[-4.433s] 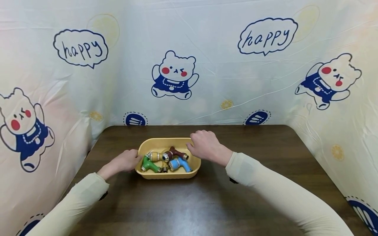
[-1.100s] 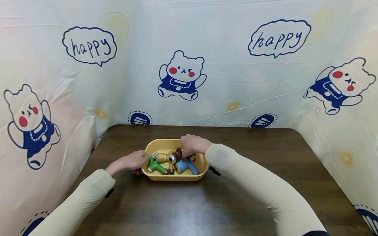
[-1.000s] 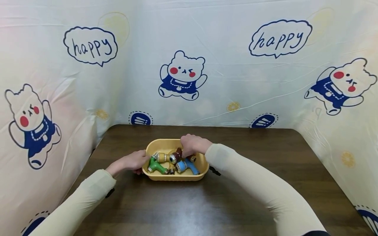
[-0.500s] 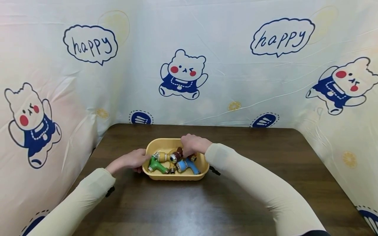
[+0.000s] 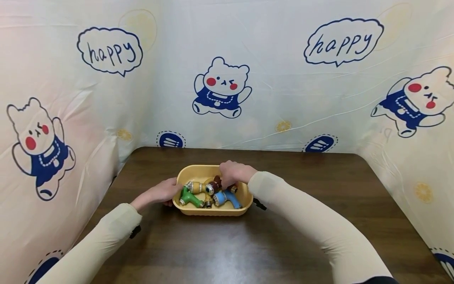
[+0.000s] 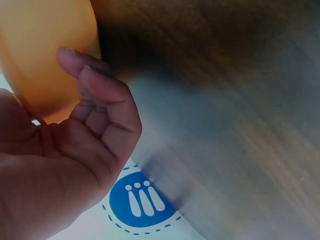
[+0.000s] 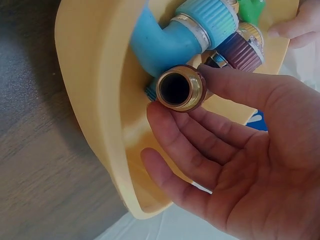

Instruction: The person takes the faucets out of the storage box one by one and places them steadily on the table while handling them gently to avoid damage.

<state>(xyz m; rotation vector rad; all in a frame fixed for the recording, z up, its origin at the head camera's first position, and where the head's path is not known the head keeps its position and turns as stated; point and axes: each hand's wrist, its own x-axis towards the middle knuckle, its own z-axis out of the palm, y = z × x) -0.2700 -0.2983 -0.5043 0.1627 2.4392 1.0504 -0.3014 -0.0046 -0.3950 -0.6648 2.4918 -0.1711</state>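
A yellow plastic basin (image 5: 213, 212) stands on the table with several coloured pipe fittings inside. My left hand (image 5: 164, 191) grips its left end, fingers curled against the outer wall as the left wrist view shows. Reaching into the basin, my right hand (image 5: 235, 173) pinches a maroon pipe fitting between thumb and fingers. Its brass threaded end (image 7: 196, 89) faces the right wrist camera. Close to that hand lies a blue fitting (image 5: 230, 198) with a ribbed collar. A green fitting (image 5: 191, 198) and a yellow one (image 5: 196, 187) lie toward the left end.
The dark wooden table (image 5: 227, 244) extends around the basin on all sides. Behind it and at both sides hangs a pale printed curtain (image 5: 276, 71) with bears and speech bubbles.
From the basin's right rim 4.4 s ago, my right hand has moved left and down into it and taken hold of the maroon fitting. Over the last second both hands have barely moved.
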